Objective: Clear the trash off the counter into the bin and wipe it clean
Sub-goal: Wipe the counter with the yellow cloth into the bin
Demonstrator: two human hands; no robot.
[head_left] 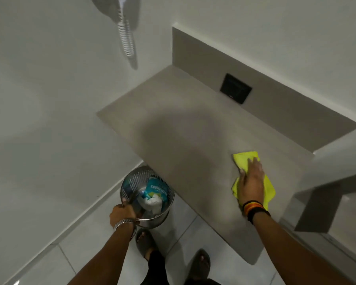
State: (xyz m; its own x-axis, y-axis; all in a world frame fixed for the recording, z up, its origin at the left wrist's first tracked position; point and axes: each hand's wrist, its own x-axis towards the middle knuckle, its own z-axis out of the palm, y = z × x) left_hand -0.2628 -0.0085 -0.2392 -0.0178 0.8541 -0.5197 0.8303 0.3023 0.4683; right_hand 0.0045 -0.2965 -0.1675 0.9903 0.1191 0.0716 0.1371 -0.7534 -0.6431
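The right hand (pixel 251 182) lies flat, fingers spread on the cloth (pixel 245 159), unwiped counter (pixel 173 130) stretching upper left (left hand (pixel 122 212) grips the bin (pixel 132 182) rim).

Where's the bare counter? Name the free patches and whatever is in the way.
The counter is bare from its left end to the yellow cloth, and back to the upstand with the black wall plate. The only crowded spot is the front right, where the right hand presses the cloth. The left hand grips the bin below.
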